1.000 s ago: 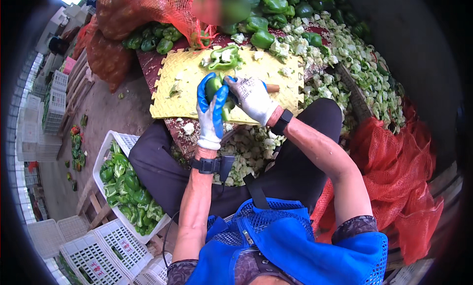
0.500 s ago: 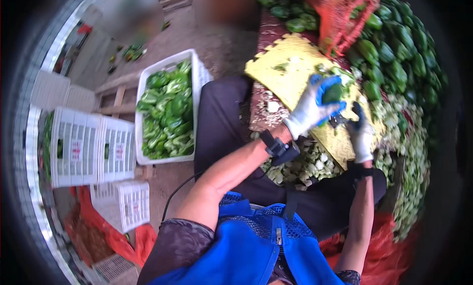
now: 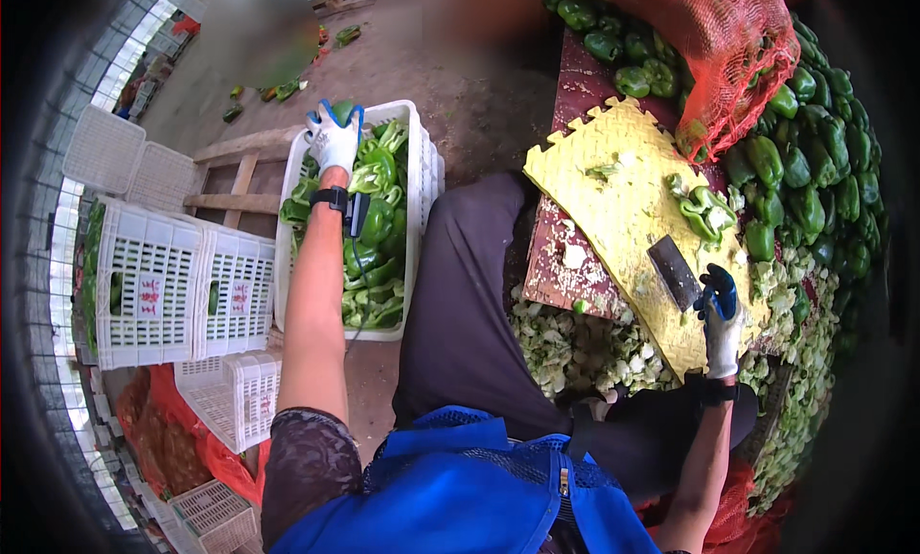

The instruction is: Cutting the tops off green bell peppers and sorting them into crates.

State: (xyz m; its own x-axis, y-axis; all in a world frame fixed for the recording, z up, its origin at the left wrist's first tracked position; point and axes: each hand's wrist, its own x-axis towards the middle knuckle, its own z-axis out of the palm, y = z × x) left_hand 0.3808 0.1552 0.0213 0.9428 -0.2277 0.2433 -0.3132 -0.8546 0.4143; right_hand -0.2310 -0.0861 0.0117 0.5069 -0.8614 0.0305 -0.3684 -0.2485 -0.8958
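Note:
My left hand [image 3: 335,142], in a white glove with blue palm coating, reaches over the far end of a white plastic crate [image 3: 410,295]. Its fingers are closed around a green bell pepper [image 3: 343,111], partly hidden by the glove. Cut green peppers [image 3: 374,228] fill the crate. At the right, my right hand [image 3: 721,319], gloved alike, curls at the near end of a knife with a broad dark blade [image 3: 675,273]; the handle is hidden in the glove. Beneath the blade is a yellow foam mat [image 3: 604,209]. Opened pepper pieces [image 3: 707,214] lie on it, beyond the knife.
Whole green peppers [image 3: 815,171] are heaped at the right, beside a red mesh sack [image 3: 733,65]. Pale pepper cores and trimmings [image 3: 594,348] lie below the mat and along the right. White crates [image 3: 144,286] and a wooden pallet [image 3: 240,185] stand at the left.
My left hand has swung from above the mat, left to the crate, with a green pepper in it. My right hand stays by the mat, and the knife blade shows more fully. The view has shifted.

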